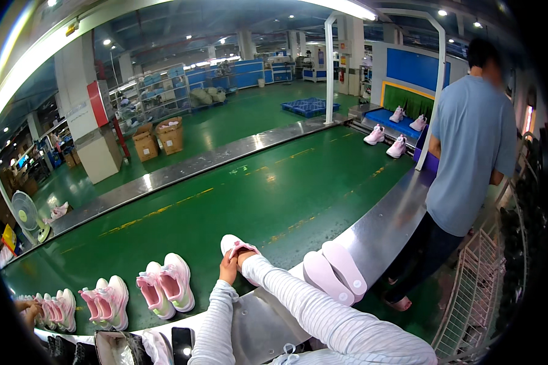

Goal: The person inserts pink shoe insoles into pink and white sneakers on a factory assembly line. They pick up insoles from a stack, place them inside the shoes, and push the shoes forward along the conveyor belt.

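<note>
Factory hall with a green conveyor belt (pixel 243 201) crossing the view between steel side rails; you stand at its near edge. At far left, a white fan (pixel 25 213) stands beside the belt, and cardboard boxes (pixel 158 139) sit on the floor beyond it. Along the near edge, left to right, three pairs of pink-and-white sneakers (pixel 112 302) rest side by side on the belt, toes pointing away from you. Just right of them, your left hand (pixel 228 269) and right hand (pixel 245 260), in striped sleeves, meet on a single pink-and-white shoe (pixel 236 246) lying on the belt; both hands grasp it, the left at its near side, the right on its heel end. Further right, a pair of shoes turned sole-up (pixel 335 275) lies on the steel rail (pixel 383 225). Beyond, at right, a person in a blue shirt (pixel 472 152) stands beside a wire rack (pixel 478 292). More sneakers (pixel 386 140) lie at the belt's far end.
</note>
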A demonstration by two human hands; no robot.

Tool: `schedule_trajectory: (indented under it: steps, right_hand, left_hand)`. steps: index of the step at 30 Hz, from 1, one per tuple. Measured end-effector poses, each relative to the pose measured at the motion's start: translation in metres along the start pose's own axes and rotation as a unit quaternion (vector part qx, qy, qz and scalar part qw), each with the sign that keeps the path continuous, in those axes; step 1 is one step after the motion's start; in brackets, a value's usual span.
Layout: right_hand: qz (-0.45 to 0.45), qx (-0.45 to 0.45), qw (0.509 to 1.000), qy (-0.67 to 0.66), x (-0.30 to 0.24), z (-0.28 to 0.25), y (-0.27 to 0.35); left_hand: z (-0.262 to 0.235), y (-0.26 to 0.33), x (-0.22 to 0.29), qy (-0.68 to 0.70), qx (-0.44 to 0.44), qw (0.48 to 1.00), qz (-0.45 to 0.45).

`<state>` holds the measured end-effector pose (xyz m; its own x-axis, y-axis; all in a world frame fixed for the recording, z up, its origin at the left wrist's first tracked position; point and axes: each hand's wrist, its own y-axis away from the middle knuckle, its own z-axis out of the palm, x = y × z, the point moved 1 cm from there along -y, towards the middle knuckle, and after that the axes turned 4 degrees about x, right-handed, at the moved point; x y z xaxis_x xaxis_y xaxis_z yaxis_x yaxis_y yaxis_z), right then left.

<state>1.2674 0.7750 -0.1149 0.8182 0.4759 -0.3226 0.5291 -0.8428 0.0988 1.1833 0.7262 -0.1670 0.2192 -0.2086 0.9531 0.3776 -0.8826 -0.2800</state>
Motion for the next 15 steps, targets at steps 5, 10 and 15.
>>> schedule_trajectory:
  steps: [5, 10, 15]
  right_hand:
    - [0.015, 0.007, 0.999, -0.036, 0.008, 0.013, -0.007]
    - [0.006, 0.109, 0.986, -0.126, 0.01, 0.007, 0.029]
    - [-0.184, 0.275, 0.927, -0.177, 0.043, -0.041, 0.124]
  left_hand:
    - [0.003, -0.013, -0.022, 0.011, 0.006, 0.999, 0.031]
    - [0.009, -0.044, -0.024, 0.017, -0.076, 0.997, -0.009]
    - [-0.006, -0.047, 0.015, -0.273, 0.089, 0.942, 0.176]
